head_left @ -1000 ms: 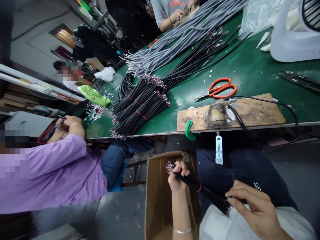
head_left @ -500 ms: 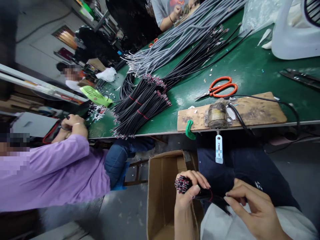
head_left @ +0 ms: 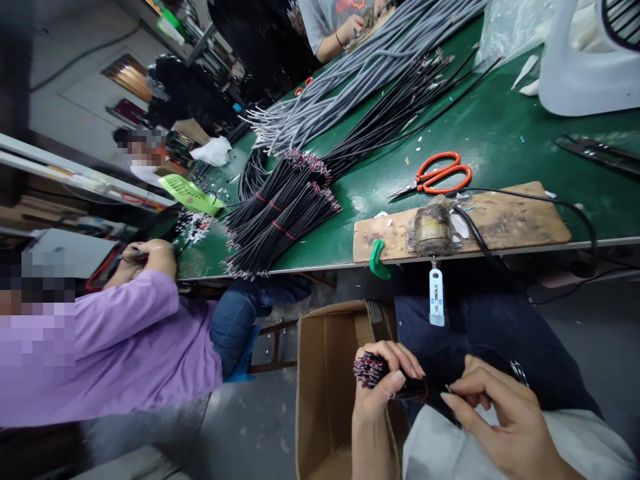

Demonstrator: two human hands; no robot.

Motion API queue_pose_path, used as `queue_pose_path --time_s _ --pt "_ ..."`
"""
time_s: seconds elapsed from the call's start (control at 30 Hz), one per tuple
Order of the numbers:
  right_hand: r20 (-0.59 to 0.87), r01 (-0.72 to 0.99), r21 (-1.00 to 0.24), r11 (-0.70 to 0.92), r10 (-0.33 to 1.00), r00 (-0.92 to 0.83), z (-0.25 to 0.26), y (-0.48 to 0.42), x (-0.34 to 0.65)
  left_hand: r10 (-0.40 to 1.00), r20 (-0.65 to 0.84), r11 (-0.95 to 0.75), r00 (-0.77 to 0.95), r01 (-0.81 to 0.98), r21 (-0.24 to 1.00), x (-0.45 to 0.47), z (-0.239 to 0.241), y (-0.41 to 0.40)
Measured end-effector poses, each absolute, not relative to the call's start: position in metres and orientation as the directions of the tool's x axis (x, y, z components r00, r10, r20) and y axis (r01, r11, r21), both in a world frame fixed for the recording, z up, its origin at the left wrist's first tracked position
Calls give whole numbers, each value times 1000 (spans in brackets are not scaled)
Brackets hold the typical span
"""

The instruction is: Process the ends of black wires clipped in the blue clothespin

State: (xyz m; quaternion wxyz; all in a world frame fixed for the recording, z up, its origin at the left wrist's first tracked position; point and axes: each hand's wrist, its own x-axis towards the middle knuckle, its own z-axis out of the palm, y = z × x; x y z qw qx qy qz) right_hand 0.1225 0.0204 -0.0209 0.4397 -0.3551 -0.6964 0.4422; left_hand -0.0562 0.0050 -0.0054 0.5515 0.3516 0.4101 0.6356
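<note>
My left hand (head_left: 383, 383) is wrapped round a bundle of black wires (head_left: 369, 369) with red and white stripped tips, held over my lap beside an open cardboard box (head_left: 323, 380). A red band circles the bundle near my fingers. My right hand (head_left: 500, 417) pinches the bundle's other end, fingers closed on the wires. Both hands are low in the view, below the green table's front edge (head_left: 320, 263).
On the green table lie tied black wire bundles (head_left: 280, 213), grey cables (head_left: 350, 80), orange scissors (head_left: 440, 173) and a wooden board (head_left: 465, 223) with a tool clamped on. A person in a purple sleeve (head_left: 115, 340) works at left; another person sits at the far end.
My left hand turned the bundle so its stripped tips face the camera, then shifted slightly. My right hand slid closer to the left along the wires.
</note>
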Motion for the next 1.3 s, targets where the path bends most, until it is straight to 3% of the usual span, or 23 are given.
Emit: queue_pose_path --time_s 0.23,0.3,0.4,0.47,0.53,0.6,0.7,1.03,1.17,1.3 --pt "298 165 -915 368 893 -337 -20 33 123 983 33 -106 -181 -407 908 -56 -14 7" --pt "413 325 -814 481 873 -259 -21 37 128 981 28 -106 -194 -404 908 -56 -14 7" --pt "628 614 -511 602 749 -211 -19 39 132 980 14 -94 -198 -405 909 -56 -14 6" --pt "642 592 -450 669 703 -306 -15 37 128 982 1 -79 -190 -402 912 -56 -13 5" --pt "559 380 -605 700 713 -423 -12 36 118 984 2 -69 -177 -372 926 -56 -12 5" --pt "457 165 -783 600 735 -501 -11 36 105 987 22 -72 -157 -316 946 -56 -9 6" --pt "439 12 -857 516 741 -508 -11 39 93 990 55 -89 -130 -273 958 -53 -4 9" --pt "420 -114 -904 411 810 -409 8 62 129 998 -59 52 -28 -207 977 -24 20 22" --pt "321 -157 -947 281 791 -520 16 72 151 998 30 -29 -52 24 999 -11 29 19" --pt "201 21 -966 259 795 -572 22 73 177 993 73 -50 -96 226 973 -4 38 17"
